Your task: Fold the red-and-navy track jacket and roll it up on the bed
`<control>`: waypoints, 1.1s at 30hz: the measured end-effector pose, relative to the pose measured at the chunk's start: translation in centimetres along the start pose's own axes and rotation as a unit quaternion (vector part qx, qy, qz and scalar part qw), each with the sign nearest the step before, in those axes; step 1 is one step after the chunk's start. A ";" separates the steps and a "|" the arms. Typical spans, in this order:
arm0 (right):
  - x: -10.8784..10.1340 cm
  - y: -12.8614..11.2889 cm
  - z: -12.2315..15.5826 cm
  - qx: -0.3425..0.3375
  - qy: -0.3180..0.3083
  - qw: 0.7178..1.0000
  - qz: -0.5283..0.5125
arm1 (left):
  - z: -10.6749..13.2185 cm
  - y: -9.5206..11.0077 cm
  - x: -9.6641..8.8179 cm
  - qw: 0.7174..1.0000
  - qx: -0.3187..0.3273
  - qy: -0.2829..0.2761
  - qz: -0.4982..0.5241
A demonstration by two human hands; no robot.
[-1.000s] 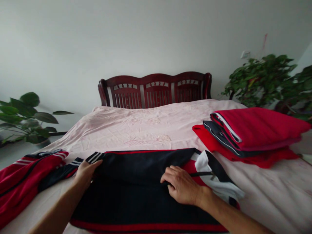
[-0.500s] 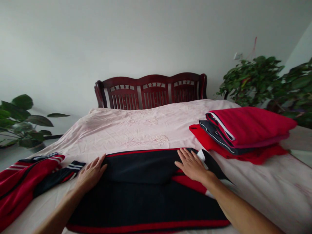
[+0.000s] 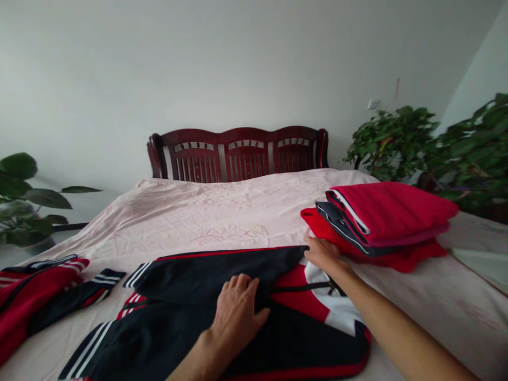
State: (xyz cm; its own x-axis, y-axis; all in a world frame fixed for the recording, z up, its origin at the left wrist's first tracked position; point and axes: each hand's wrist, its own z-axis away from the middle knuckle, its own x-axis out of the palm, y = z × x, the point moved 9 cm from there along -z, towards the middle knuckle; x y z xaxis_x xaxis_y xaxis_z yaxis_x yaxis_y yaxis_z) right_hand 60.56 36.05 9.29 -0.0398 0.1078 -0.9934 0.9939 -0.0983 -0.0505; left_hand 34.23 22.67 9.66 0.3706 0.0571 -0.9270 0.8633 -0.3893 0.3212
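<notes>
Head camera looks down a bed at a navy-and-red track jacket spread across the near edge, folded over on itself, with white-striped navy sleeves and a white panel by a thin black cord. The left hand lies palm down on the navy fabric near the middle of the fold, fingers slightly parted and not clamped on anything. The right hand reaches to the far corner of the fold, its fingertips on the navy edge; whether they pinch the cloth or only rest there, I cannot tell. That corner sits just beside a stack of folded red and navy clothes lying on the pale pink embroidered bedcover. At the left edge of the bed lies a crumpled red-and-navy garment, its striped navy sleeve close to the jacket but apart from it. Behind the bed stands a dark red slatted wooden headboard, against a white wall. Leafy green potted plants stand to the right, with a broad-leaved plant to the left.
</notes>
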 end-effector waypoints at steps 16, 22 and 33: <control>-0.7 -2.8 -0.2 -0.037 -0.010 0.998 0.042 | 3.7 3.2 2.7 0.972 0.195 -0.131 0.027; -2.6 -14.9 8.0 -0.265 0.102 0.956 -0.068 | 6.3 4.1 2.0 0.962 0.203 -0.152 0.100; 3.9 -14.9 14.2 -0.303 0.040 0.949 -0.075 | 13.1 -15.6 -10.3 0.967 -0.140 0.202 0.071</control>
State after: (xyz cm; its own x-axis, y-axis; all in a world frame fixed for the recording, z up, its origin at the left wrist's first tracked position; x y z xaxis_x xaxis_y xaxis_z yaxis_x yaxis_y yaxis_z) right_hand 44.15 23.86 4.70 -0.2018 0.1524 -0.9675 0.8559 0.5078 -0.0985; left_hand 12.48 16.12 11.62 0.5476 0.3972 -0.7364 0.8314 -0.1589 0.5325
